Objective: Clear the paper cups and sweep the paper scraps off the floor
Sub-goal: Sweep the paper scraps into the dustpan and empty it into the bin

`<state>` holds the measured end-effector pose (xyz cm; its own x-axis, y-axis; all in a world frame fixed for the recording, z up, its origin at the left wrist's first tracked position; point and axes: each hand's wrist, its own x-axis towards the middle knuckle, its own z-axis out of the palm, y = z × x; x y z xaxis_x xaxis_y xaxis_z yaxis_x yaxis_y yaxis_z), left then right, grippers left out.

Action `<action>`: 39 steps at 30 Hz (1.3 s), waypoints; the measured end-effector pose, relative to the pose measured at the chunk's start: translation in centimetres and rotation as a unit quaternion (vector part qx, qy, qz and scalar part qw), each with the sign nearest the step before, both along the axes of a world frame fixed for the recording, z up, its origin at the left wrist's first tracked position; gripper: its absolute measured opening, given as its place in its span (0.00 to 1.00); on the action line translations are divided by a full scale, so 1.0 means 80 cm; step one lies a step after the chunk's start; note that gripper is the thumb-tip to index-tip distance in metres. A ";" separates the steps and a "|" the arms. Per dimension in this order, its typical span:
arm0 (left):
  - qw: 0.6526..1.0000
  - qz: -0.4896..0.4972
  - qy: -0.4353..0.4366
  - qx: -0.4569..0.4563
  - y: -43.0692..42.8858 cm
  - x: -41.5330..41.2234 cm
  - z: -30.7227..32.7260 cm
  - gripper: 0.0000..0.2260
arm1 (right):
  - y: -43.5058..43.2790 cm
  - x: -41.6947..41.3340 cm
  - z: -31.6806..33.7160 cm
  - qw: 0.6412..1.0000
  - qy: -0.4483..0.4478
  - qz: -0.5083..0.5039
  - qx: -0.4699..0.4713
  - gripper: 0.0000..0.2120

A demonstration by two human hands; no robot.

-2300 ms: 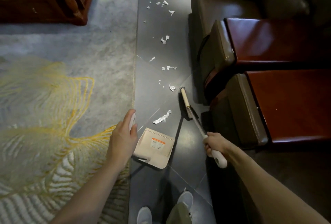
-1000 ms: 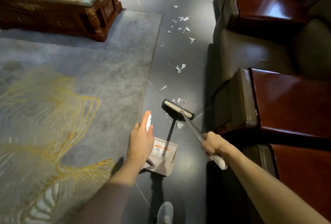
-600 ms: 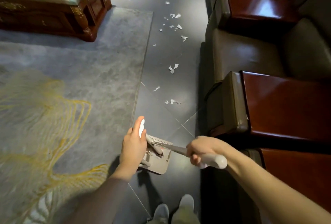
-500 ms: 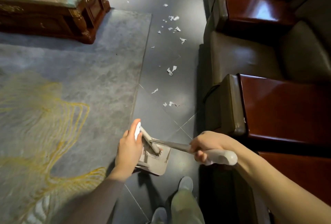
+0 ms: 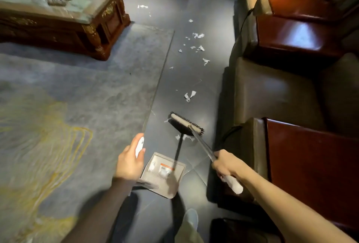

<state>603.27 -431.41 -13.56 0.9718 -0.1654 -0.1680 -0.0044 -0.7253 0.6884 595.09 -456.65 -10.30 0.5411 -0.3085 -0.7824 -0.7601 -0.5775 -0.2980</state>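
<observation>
We look down a strip of dark floor (image 5: 186,75) that runs between a grey rug (image 5: 77,96) on the left and leather armchairs (image 5: 272,91) on the right. At the rug's right edge, the left hand (image 5: 129,163) has its fingers curled round the white handle of a dustpan (image 5: 165,176), whose mouth faces away from us. We cannot tell whether its front lip lies flat on the floor. Just beyond the pan, a broom head (image 5: 185,124) stands over a few paper scraps (image 5: 184,137). The farther scraps (image 5: 190,95) trail up the strip toward its far end. The right hand (image 5: 226,165) is wrapped firmly round the broom handle (image 5: 204,145). No paper cups are in view. We judge that a quick pull could flick the light scraps onto the rug or under the armchairs. A raised lip would let them slide beneath the pan.
</observation>
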 end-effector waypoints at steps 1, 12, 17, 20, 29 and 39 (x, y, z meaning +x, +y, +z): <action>1.000 -0.001 -0.003 0.004 -0.007 0.009 -0.001 0.20 | -0.010 0.008 -0.010 1.000 0.010 -0.008 0.005 0.12; 0.999 0.040 -0.030 -0.016 -0.062 0.048 0.009 0.24 | -0.001 0.040 0.005 0.973 0.081 -0.114 0.182 0.05; 0.999 0.027 -0.029 -0.014 -0.065 0.066 0.008 0.23 | -0.026 0.057 0.055 0.875 0.079 -0.352 0.324 0.14; 0.998 0.053 -0.040 -0.003 -0.059 0.072 0.011 0.19 | -0.024 0.074 0.071 0.907 0.059 -0.295 0.295 0.12; 0.988 0.153 -0.021 0.000 -0.010 0.086 0.005 0.20 | 0.012 0.180 0.060 0.995 -0.018 -0.015 0.095 0.11; 0.981 0.182 -0.002 -0.064 0.000 0.126 -0.018 0.21 | 0.068 0.198 0.003 0.978 0.146 0.112 0.099 0.16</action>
<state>613.38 -431.41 -14.99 0.9710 0.1734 -0.1645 0.2361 -0.5873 0.7742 610.96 -451.24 -10.08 0.3215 -0.0341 -0.9463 -0.6909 -0.6918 -0.2098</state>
